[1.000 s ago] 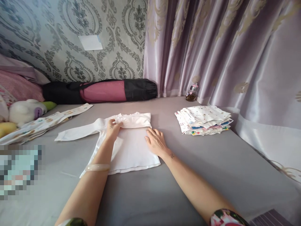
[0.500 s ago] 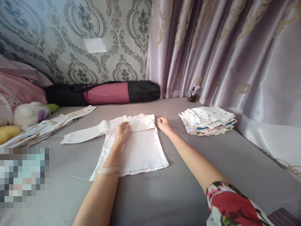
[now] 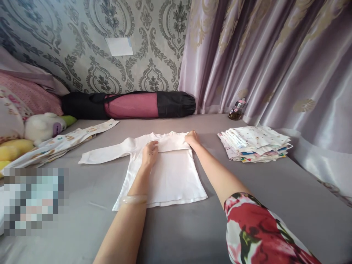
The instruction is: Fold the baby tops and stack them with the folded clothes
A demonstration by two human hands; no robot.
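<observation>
A small white long-sleeved shirt (image 3: 170, 176) lies flat on the bed, one sleeve stretched out to the left and the other folded across its chest. My left hand (image 3: 150, 153) is over the chest, its fingers closed on the end of the folded sleeve. At the shirt's right shoulder, my right hand (image 3: 193, 138) is closed in a pinch on the cloth at the fold. The fingertips of both hands are partly hidden.
To the right is a stack of folded printed clothes (image 3: 255, 143). Patterned clothing (image 3: 68, 141) and a white plush toy (image 3: 41, 128) lie at left. A black and pink rolled bag (image 3: 132, 106) runs along the wall. A bottle (image 3: 237, 110) stands by the curtain (image 3: 220, 55).
My right hand has moved in from beside the shirt onto its right shoulder and closed there. The left hand stays on the folded sleeve. The view has shifted slightly left.
</observation>
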